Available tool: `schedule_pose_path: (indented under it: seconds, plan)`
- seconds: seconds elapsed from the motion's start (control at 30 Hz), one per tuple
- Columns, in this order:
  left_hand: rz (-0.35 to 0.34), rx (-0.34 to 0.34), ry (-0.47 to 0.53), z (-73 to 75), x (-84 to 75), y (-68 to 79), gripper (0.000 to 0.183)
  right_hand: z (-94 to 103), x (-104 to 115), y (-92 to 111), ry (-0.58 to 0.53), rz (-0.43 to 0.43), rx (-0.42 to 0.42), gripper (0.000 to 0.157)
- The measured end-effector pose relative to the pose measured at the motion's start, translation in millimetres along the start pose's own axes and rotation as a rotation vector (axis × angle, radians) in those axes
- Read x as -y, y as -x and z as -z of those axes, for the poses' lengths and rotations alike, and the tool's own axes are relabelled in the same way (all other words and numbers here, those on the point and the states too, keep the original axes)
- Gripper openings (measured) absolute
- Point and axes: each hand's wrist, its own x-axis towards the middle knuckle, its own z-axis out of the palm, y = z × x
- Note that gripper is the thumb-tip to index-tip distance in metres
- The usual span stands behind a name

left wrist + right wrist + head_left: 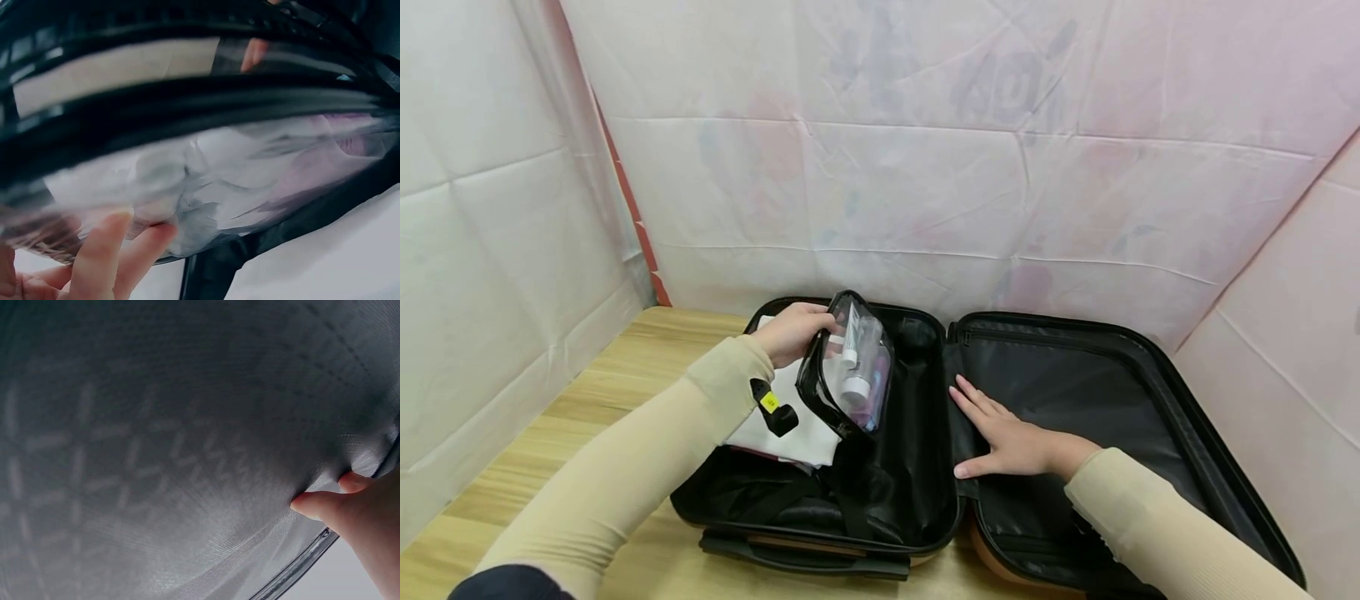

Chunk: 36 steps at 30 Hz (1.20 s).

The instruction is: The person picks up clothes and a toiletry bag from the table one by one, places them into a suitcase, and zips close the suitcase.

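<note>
A black-lined suitcase lies spread open on a wooden table. My left hand grips a clear toiletry bag with black trim by its upper left edge, tilted over the left half. Tubes and bottles show through its plastic. In the left wrist view, fingers press against the clear side. Beneath the bag lies a folded white cloth. My right hand rests with spread fingers on the right half's dark lining, near the hinge, holding nothing.
Wooden tabletop extends to the left of the suitcase. White sheets hang behind and on both sides. A black strap with a yellow label is by my left wrist. The suitcase handle faces the near side.
</note>
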Motion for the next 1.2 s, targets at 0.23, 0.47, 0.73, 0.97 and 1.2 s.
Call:
schedule_pose_path:
  seconds: [0.23,0.47,0.73,0.97,1.2]
  plan:
    - [0.030,-0.020,0.074,-12.4,9.3,-8.0,0.019,-0.8,1.0,0.5,0.002,0.001,-0.002,0.103]
    - [0.065,-0.038,0.094,-21.4,16.9,-14.9,0.024,-0.8,1.9,-1.3,0.002,0.002,-0.001,0.103]
    - [0.087,-0.041,0.129,-31.6,24.4,-15.5,0.021,-1.5,1.3,-2.7,0.008,0.008,0.001,0.104]
    - [0.105,-0.050,0.144,-40.2,33.3,-21.8,0.019,-0.3,1.8,-1.6,0.014,0.007,-0.003,0.104]
    - [0.130,-0.025,0.183,-47.6,41.1,-29.1,0.022,1.0,2.8,-0.4,0.008,0.003,0.003,0.104]
